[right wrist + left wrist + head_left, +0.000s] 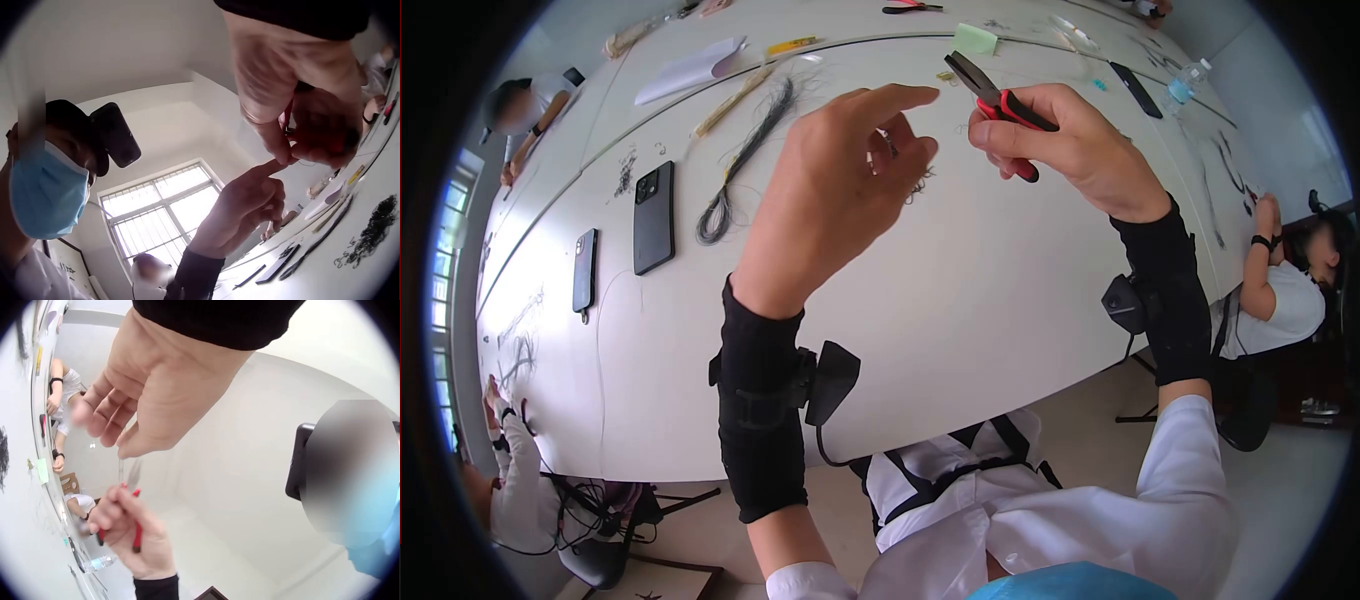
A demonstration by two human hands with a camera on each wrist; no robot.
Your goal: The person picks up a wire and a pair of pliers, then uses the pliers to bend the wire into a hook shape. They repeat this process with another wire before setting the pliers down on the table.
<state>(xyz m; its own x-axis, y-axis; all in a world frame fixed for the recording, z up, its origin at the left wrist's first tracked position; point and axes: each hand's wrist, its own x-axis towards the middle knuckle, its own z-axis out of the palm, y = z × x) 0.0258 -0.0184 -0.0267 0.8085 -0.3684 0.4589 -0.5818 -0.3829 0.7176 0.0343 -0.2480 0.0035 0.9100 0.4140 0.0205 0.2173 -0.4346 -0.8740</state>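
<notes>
My right hand (1070, 145) grips pliers (1018, 108) with red and black handles, their dark jaws pointing up and left. Facing it, my left hand (835, 180) hovers above the table with its index finger extended and the others loosely bent. Nothing shows between the left fingers in the left wrist view. A thin curved strand (306, 164) shows by the right fingertips in the right wrist view; what holds it I cannot tell. Dark wire bits (920, 182) show beside the left thumb, and the right wrist view has them as a pile (374, 231) on the table.
On the white table (960, 300) lie two phones (654, 218) (585, 270), a looped dark wire bundle (745, 160), a straw-coloured bundle (730, 105), white paper (690, 72) and a green note (975, 40). A bottle (1188, 82) stands at the right. Other people sit around the table.
</notes>
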